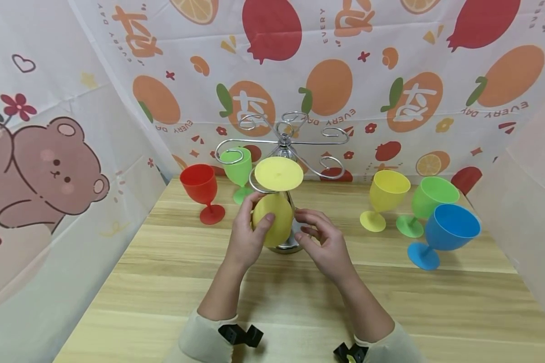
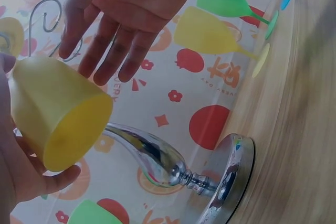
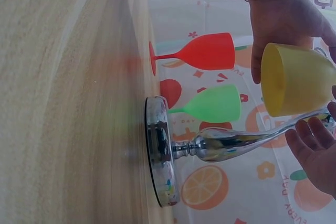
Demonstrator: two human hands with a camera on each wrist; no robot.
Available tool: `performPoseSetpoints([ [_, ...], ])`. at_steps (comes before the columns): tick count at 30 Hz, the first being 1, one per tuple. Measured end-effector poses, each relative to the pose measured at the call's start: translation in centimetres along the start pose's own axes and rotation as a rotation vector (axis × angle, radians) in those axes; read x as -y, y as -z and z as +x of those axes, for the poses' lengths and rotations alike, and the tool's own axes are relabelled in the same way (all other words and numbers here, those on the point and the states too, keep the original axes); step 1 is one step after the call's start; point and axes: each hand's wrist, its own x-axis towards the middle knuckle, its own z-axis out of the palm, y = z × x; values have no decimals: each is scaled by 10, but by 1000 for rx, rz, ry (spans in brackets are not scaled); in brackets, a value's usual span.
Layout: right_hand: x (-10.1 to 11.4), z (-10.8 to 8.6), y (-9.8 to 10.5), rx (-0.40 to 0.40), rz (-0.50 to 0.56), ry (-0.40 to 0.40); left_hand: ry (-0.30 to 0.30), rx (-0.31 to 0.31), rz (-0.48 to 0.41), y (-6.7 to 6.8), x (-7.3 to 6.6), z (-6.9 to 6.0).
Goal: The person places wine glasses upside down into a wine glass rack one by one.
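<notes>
In the head view a yellow goblet hangs upside down at a front hook of the chrome rack. Its round foot is on top, and its open mouth faces down in the left wrist view. My left hand grips the bowl from the left, thumb on the near side. To the right of the bowl is my right hand, fingers loosely bent with nothing in them. Whether its fingertips touch the rack's post is hard to tell.
A red goblet and a green goblet stand at the left. To the right are a yellow goblet, another green goblet and a blue goblet. The rack's heavy base rests on the wooden table.
</notes>
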Motion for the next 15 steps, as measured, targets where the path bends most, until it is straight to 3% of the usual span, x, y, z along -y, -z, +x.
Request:
performPoseSetpoints([
  [15,2,1,1,4,5,-10,18,0,30,0,0,0],
])
